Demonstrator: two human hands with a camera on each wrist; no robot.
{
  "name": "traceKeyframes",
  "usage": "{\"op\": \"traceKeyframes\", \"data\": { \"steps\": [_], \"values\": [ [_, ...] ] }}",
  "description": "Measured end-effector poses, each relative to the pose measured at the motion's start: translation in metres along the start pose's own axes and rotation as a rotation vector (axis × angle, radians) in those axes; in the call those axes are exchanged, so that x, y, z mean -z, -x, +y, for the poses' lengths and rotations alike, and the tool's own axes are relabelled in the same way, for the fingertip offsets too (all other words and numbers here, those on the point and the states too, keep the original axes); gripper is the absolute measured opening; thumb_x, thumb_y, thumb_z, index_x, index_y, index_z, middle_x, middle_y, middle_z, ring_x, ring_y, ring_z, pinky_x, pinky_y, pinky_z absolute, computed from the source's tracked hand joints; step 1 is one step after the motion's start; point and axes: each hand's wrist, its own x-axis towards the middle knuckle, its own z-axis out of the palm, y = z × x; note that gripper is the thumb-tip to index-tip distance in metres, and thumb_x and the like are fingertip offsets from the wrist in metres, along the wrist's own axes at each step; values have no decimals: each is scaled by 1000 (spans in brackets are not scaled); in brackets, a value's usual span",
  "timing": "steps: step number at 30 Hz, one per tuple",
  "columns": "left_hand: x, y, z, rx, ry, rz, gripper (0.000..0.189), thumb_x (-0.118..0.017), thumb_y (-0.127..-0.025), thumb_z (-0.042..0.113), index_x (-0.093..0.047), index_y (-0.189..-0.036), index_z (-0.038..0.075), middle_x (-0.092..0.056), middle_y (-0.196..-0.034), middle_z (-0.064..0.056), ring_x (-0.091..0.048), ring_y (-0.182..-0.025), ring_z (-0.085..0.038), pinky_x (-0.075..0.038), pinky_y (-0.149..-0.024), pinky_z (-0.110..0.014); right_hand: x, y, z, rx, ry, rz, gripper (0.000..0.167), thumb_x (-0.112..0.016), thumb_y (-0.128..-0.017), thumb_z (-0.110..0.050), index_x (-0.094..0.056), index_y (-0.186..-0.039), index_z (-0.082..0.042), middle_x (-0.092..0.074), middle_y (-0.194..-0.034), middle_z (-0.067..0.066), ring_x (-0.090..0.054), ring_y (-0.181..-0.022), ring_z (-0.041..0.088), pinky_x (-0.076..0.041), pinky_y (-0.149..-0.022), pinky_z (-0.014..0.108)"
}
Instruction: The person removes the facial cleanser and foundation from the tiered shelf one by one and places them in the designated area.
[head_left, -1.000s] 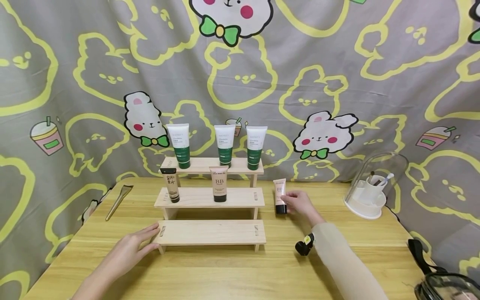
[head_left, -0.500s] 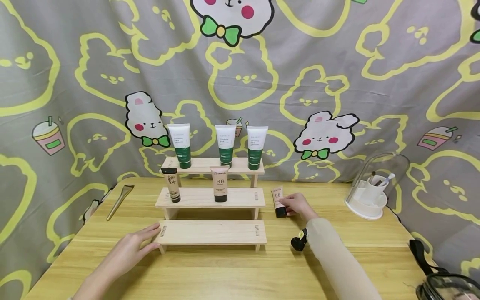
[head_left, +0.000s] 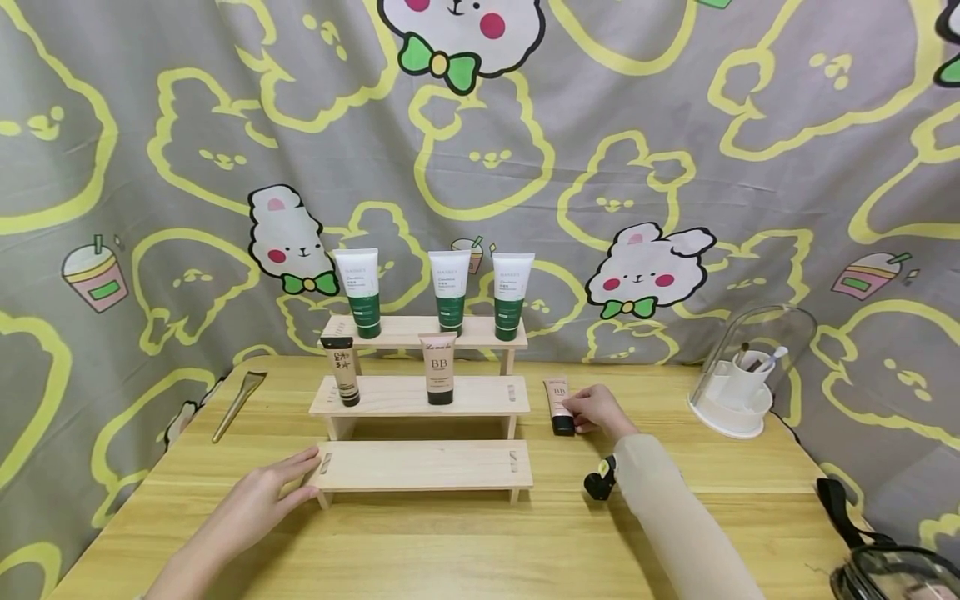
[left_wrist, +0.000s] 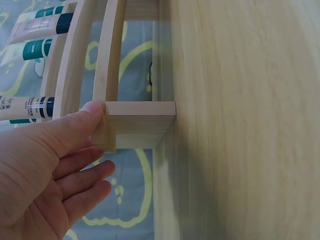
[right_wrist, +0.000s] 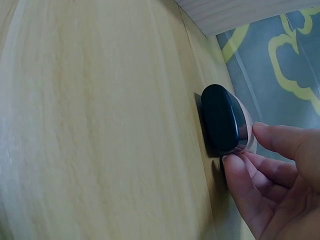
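Note:
My right hand (head_left: 597, 410) pinches the right side of a small pink BB cream tube (head_left: 557, 406), which lies on the table to the right of the stand. Seen from the right wrist, the tube's black cap (right_wrist: 220, 119) faces the camera, with thumb and fingertips at its edge. My left hand (head_left: 258, 500) grips the left end of the lowest step of a three-tier wooden stand (head_left: 423, 464), thumb at the corner in the left wrist view. Another BB cream tube (head_left: 439, 371) and a black-and-beige tube (head_left: 345, 372) stand on the middle step.
Three white-and-green tubes (head_left: 448, 292) stand on the top step. A flat brush (head_left: 238, 406) lies at the left. At the right are a clear-domed brush holder (head_left: 731, 400) and a transparent bag (head_left: 900, 571). A patterned curtain (head_left: 637, 192) hangs behind the table.
My right hand has tipped the BB cream tube backward from near upright until it lies on the table, shifting slightly toward me. The left hand has stayed on the stand.

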Motion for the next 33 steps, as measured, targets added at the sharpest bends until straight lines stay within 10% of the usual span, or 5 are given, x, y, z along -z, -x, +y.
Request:
{"op": "traceKeyframes", "data": {
  "steps": [13,22,33],
  "values": [
    [-1,1,0,-12,-2,19,41,-72,-79,17,-63,-115,-2,-55,-124,-16,-55,-107,-35,-45,-86,-49,5,1,0,26,35,-7,27,-60,-88,-9,-59,-104,13,-61,-73,10,-58,-59,14,-55,-54,27],
    [-1,0,-1,-19,-10,26,41,-72,-79,16,-63,-114,-2,-55,-124,-16,-55,-106,-35,-45,-86,-50,28,18,-35,230,46,2,38,-56,-92,-13,-51,-118,14,-57,-109,28,-60,-88,36,-56,-68,36],
    [-1,0,0,-21,-9,29,41,-72,-79,16,-63,-114,-2,-55,-124,-16,-56,-106,-35,-45,-86,-50,31,55,-92,470,15,5,38,-61,-90,-19,-54,-116,8,-58,-102,21,-59,-83,22,-56,-67,34]
  ]
}}
